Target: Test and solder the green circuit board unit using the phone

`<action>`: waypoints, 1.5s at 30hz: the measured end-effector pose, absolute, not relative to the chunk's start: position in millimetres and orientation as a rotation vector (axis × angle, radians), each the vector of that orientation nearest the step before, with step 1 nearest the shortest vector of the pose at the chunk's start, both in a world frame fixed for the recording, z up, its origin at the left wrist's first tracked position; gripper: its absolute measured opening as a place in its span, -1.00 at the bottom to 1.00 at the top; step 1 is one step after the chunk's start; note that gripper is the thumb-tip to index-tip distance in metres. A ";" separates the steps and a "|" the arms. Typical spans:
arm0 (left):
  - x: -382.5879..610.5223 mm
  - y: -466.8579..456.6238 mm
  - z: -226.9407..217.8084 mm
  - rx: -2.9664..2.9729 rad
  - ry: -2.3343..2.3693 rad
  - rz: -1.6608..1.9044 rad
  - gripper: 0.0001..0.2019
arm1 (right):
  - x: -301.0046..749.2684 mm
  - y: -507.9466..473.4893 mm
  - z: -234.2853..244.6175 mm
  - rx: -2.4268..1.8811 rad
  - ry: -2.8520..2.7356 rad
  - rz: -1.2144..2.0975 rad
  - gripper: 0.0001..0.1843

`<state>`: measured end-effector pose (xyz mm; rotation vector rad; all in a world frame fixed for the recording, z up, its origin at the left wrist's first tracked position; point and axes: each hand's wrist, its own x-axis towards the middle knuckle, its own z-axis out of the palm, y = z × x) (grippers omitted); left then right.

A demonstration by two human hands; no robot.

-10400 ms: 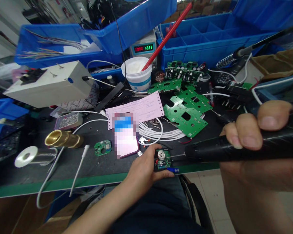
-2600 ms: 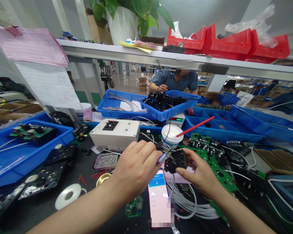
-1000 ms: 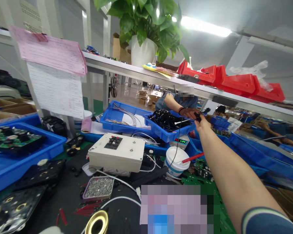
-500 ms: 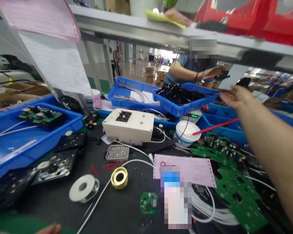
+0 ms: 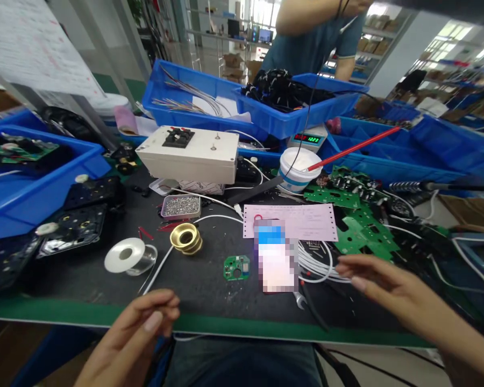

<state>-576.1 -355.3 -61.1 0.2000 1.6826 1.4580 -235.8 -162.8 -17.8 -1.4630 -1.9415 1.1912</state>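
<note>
My left hand (image 5: 139, 333) hovers over the green front edge of the bench, its fingers loosely bent and nothing visible in them. The nearest items to it are a solder wire spool (image 5: 127, 255) and a gold-coloured metal ring (image 5: 185, 238). My right hand (image 5: 381, 282) is over the right part of the bench, fingers stretched and thumb apart, holding nothing. It is close to a coil of white cable (image 5: 326, 263). Between the hands lie a small green circuit board (image 5: 236, 267) and a phone (image 5: 276, 258) with a blurred screen, overlapping a pink sheet (image 5: 310, 221).
Behind stand a beige box (image 5: 193, 161) with switches, a white tub (image 5: 298, 166) with a red-handled brush, and blue bins (image 5: 266, 121) of wires. Green boards (image 5: 367, 231) lie right, near a soldering iron (image 5: 411, 186). A wrench (image 5: 299, 301) rests in front. Another person (image 5: 306, 37) stands opposite.
My right hand has come back from the far bins to above the bench. My left hand has risen further into view. The view has tilted down; the person opposite has moved their arms.
</note>
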 end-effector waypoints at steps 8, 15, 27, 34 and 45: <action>-521.9 -330.1 -65.5 0.836 1.702 1.248 -0.80 | -256.3 -215.7 -98.4 -1.168 -2.356 0.532 -0.67; -506.6 -331.7 -81.7 1.124 1.685 1.090 -0.80 | -270.3 -202.4 -114.2 -1.007 -2.509 0.128 -0.42; -479.4 -290.3 -85.4 0.370 1.148 1.233 -0.23 | -292.0 -196.4 -124.7 -1.045 -2.458 0.332 -0.29; -479.8 -261.2 -73.1 0.472 1.164 1.194 -0.39 | -285.5 -194.1 -128.4 -1.155 -2.386 0.547 -0.31; -467.8 -240.7 -87.5 0.501 1.243 1.282 -0.34 | -288.6 -193.6 -108.8 -1.307 -1.974 1.287 -0.23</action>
